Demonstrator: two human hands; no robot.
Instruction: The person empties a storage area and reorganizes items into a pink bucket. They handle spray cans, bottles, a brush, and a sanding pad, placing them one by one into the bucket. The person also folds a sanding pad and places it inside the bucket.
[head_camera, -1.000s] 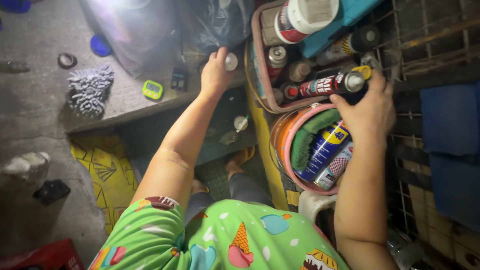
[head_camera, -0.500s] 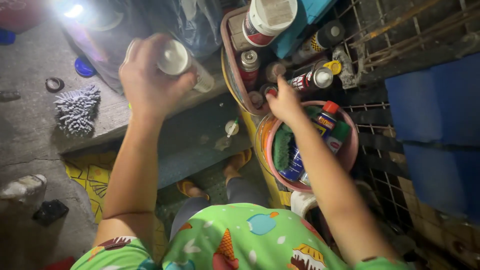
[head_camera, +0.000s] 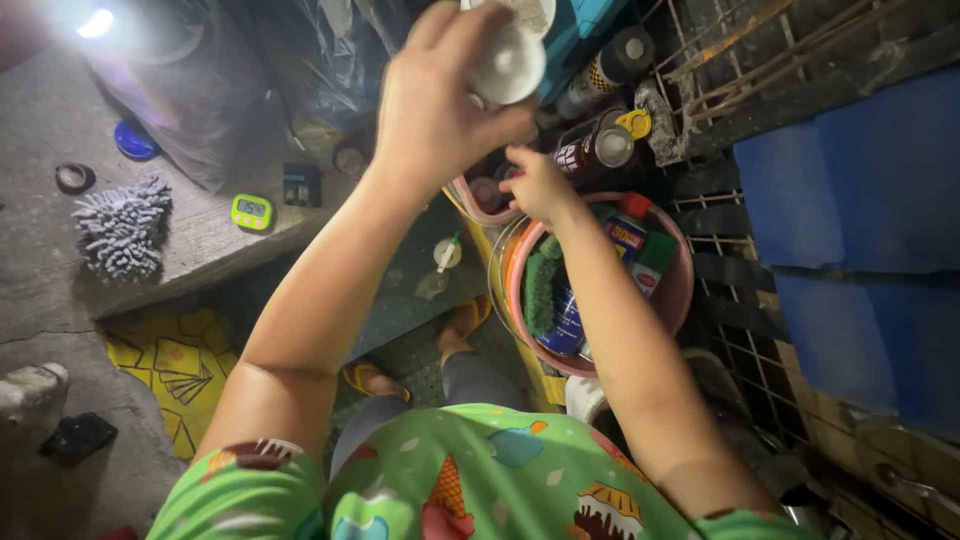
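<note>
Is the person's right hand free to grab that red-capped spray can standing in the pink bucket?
Probably yes. The right hand hovers empty at the rim of the pink bucket, and the red-capped spray can stands beside it with its top uncovered. The left hand is occupied, holding a white can.

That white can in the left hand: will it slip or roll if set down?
The white can looks smooth and round, so it probably rolls on its side. The left hand wraps it fully, suggesting a light, rigid body; the grip seems secure.
</note>
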